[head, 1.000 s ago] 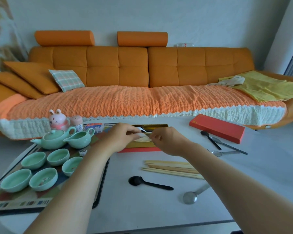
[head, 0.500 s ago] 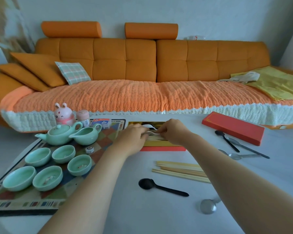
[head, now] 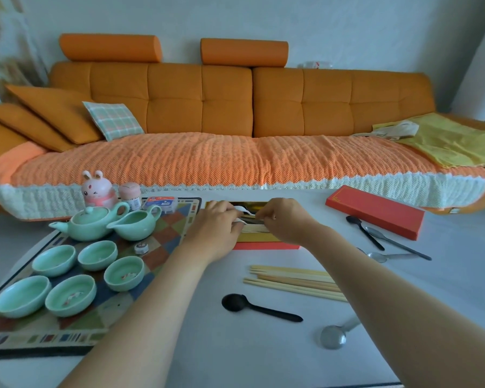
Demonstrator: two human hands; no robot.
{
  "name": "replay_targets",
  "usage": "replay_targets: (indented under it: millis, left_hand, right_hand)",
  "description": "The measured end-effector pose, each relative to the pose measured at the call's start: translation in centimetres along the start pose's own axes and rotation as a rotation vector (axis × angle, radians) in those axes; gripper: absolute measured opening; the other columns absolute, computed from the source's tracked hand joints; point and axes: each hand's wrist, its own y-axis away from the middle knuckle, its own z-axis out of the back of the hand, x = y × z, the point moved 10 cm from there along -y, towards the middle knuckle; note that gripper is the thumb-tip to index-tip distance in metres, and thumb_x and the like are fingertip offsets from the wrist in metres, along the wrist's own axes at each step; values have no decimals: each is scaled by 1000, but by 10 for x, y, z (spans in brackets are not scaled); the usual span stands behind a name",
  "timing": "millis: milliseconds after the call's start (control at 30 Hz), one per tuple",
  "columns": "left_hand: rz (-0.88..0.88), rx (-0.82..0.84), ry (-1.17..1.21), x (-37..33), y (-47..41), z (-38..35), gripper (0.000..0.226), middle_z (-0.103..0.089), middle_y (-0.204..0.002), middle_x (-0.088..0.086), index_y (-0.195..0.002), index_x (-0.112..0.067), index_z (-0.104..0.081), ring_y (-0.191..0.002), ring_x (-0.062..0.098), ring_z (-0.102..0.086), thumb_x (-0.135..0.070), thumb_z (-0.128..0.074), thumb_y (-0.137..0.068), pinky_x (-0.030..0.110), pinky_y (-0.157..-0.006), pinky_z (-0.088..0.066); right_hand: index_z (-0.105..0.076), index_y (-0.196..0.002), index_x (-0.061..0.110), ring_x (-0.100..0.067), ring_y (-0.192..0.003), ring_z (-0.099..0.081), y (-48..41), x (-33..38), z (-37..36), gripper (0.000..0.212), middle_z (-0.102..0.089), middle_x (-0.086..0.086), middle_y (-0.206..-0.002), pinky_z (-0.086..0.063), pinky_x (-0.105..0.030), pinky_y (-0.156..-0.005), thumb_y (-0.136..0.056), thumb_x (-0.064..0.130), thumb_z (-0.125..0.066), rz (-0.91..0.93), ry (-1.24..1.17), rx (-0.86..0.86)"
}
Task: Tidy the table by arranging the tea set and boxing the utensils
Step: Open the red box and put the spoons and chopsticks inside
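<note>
Left hand (head: 216, 231), right hand (head: 287, 224) over open box (head: 263, 245), frame centre. Left grip pinches white spoon (head: 242, 210); right grip curled at handle end, hold unclear. Chopsticks (head: 291, 282) centre-right on surface (head: 235, 348). Packet (head: 161, 204) label blurred.

Two bare hands in shot, L hand (head: 216, 233) and R hand (head: 287, 224), skin uncovered knuckles to wrist. L hand: back of it showing, row of rounded knuckles, fingers look short n stubby thru this lens. R hand: similar build, knuckle ridge clear, fingertips mostly hidden. Below each hand a bare forearm, L forearm (head: 157, 303) and R forearm (head: 389, 303), uncovered right to the frame edge. Both slim at the wrist, then widen a lot toward cam, R one esp. bulky w/ the wide-angle stretch. Skin smooth, soft shadow along the undersides.
</note>
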Motion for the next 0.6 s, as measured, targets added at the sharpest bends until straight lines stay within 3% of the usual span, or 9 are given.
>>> replay_targets:
  millis: [100, 200, 300, 367, 467, 600]
  left_hand:
    - [-85, -117, -13, -20, 8, 18, 27, -54, -116, -4, -119, -22, -65, -113, 16, -42, -27, -51, -97, 24, -86, -26]
    - [-99, -90, 62, -33, 17, 22, 13, -53, -104, -8, -101, -24, -65, -104, 11, -46, -25, -54, -95, 25, -78, -34]
    - [-50, 67, 154, -38, 30, 14, 12, -56, -94, -12, -89, -29, -63, -90, 12, -56, -26, -52, -94, 31, -72, -49]
    - [10, 217, 193, -36, 40, 4, 12, -58, -89, -15, -86, -33, -61, -82, 10, -58, -28, -52, -92, 30, -69, -49]
    - [76, 392, 223, -31, 55, -7, 6, -62, -91, -15, -87, -35, -64, -86, 10, -59, -37, -58, -85, 29, -73, -51]
    - [121, 630, 243, -25, 80, -19, 34, -60, -97, -17, -92, -40, -66, -89, 4, -58, -59, -74, -66, 27, -73, -48]
  right_hand:
    - [-77, -100, 22, -15, -78, -56, 10, 13, 15, 31, -63, 2, -95, -50, -33, -72, -90, 10, -50, 104, -18, -96]
    - [-77, -88, 28, -7, -70, -54, 27, 26, 20, 29, -63, 9, -83, -44, -25, -66, -85, 12, -52, 138, -53, -53]
    - [-76, -83, 29, -1, -72, -56, 50, 37, 8, 23, -69, 13, -84, -45, -19, -67, -84, 18, -55, 137, -21, 144]
    - [-76, -87, 27, -2, -81, -60, 65, 42, -4, 20, -70, 13, -87, -53, -23, -76, -84, 22, -56, 145, 10, 271]
    - [-74, -89, 29, -3, -87, -64, 82, 45, -17, 13, -71, 16, -88, -55, -29, -83, -83, 34, -64, 144, 21, 403]
    - [-75, -87, 32, 3, -82, -61, 99, 46, -32, 21, -69, 21, -82, -48, -23, -75, -76, 49, -77, 145, 52, 527]
